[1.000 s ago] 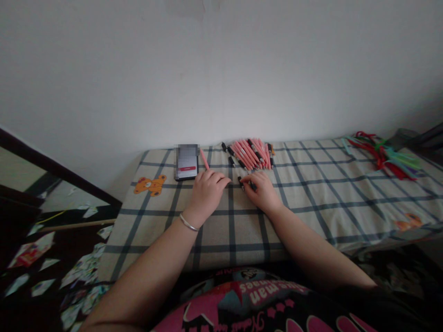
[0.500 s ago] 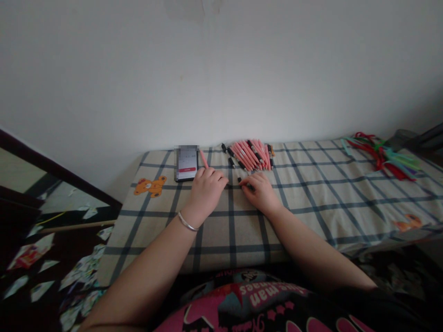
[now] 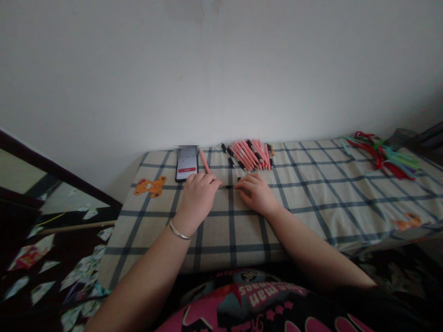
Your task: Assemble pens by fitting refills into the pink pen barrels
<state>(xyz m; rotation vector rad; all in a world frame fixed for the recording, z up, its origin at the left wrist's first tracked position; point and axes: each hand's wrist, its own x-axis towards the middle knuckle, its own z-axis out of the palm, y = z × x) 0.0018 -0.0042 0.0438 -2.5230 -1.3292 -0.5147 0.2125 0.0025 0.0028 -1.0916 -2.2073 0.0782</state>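
My left hand (image 3: 200, 193) is closed, its fingertips pinching one end of a thin dark rod (image 3: 226, 186). The rod's other end meets the fingertips of my right hand (image 3: 256, 191), which is also closed around it. Too little of the rod shows to tell its kind. A small black piece (image 3: 238, 179) lies just beyond my right fingertips. Just past my left knuckles, a single pink pen (image 3: 204, 161) lies beside a phone (image 3: 187, 168). Beyond my right hand is a pile of pink pens (image 3: 245, 154) with black parts.
Loose black caps (image 3: 231, 162) lie at the pile's left side. A checked cloth (image 3: 214, 230) covers the table, which stands against a white wall (image 3: 221, 83). Coloured strips (image 3: 384, 157) are heaped at the far right. Paper scraps (image 3: 83, 272) litter the floor at left.
My left hand has drawn left and slightly toward me, widening the gap between the hands. The thin dark rod now shows across that gap. My right hand has shifted only slightly.
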